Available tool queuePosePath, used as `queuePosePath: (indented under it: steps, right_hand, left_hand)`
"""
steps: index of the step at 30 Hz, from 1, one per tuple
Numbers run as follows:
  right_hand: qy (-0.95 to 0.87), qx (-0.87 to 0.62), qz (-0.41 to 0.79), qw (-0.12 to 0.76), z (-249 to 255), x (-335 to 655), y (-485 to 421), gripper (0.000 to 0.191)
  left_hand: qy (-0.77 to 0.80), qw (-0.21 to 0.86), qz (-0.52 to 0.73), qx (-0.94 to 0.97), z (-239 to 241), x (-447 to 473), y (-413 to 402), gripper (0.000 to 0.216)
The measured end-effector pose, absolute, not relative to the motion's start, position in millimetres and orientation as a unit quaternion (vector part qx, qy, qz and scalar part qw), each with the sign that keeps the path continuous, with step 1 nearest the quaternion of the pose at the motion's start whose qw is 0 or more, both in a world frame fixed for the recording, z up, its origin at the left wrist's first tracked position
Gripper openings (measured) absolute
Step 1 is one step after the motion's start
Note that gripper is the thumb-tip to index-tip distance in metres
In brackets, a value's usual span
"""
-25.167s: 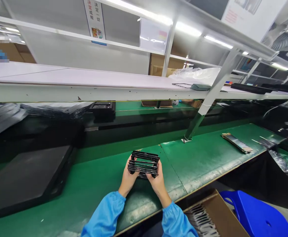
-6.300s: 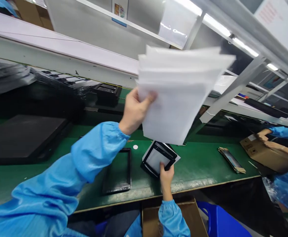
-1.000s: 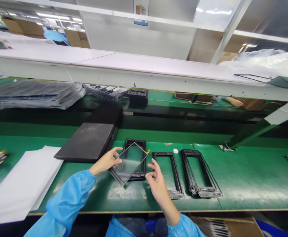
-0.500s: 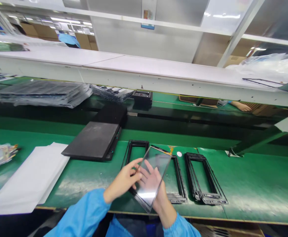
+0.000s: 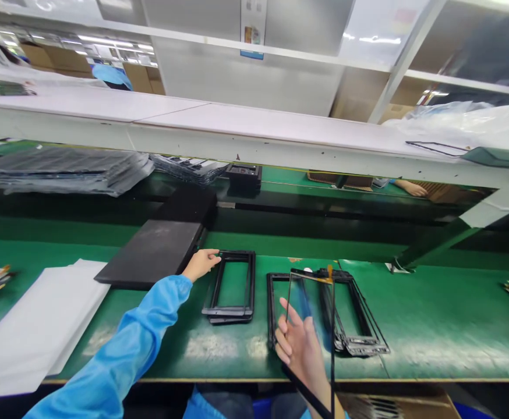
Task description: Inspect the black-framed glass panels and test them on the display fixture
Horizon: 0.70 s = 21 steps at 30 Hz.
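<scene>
My right hand (image 5: 300,343) holds a clear glass touch panel (image 5: 313,302) with a thin black border and an orange flex tab at its top. The panel is tilted up, and the hand shows through the glass. At the upper left corner of a stack of black rectangular frames (image 5: 251,285), my left hand (image 5: 202,263) pinches the edge of the top black frame. That frame's left side looks blurred and slightly askew. Behind the glass panel lie more black frames (image 5: 272,311), and another pile of frames (image 5: 361,308) sits to their right.
Left of the frames are a black slab-like stack (image 5: 152,250) and white sheets (image 5: 31,331). Bagged flat parts (image 5: 62,169) lie under the white shelf (image 5: 219,131), which spans the green bench (image 5: 433,326). A shelf post (image 5: 438,241) stands right. Another person's hand (image 5: 413,188) shows far back.
My left hand has let go of the glass panel and moved left and away to the frame stack. My right hand has carried the panel right and tilted it more upright.
</scene>
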State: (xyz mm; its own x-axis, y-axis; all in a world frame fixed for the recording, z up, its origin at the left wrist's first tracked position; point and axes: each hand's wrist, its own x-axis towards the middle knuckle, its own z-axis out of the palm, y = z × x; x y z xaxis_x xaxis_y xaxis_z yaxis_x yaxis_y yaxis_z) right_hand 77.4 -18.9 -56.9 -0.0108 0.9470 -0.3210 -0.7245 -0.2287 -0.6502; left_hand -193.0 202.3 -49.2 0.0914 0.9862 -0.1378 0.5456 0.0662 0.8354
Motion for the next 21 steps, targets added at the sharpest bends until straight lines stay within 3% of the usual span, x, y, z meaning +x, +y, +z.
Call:
queuePosePath:
  steps: [4, 9, 15, 21]
  right_hand:
    - [-0.205, -0.449, 0.622, 0.608, -59.9, 118.8, -32.6, 0.054]
    - [-0.372, -0.527, 0.533, 0.547, -47.2, 161.6, -31.0, 0.062]
    - [-0.49, -0.558, 0.487, 0.46, -1.0, 159.8, -14.2, 0.057]
    - [-0.548, -0.569, 0.439, 0.429, 32.7, 158.6, -3.8, 0.058]
  left_hand:
    - [0.565, 0.462, 0.309, 0.61, -36.2, -201.2, 189.2, 0.043]
    - [0.505, 0.527, 0.33, 0.598, 5.7, -214.0, 138.7, 0.067]
    - [0.468, 0.535, 0.343, 0.614, 37.1, -199.7, 60.4, 0.045]
    - [0.442, 0.498, 0.351, 0.658, 42.9, -180.6, 34.6, 0.035]
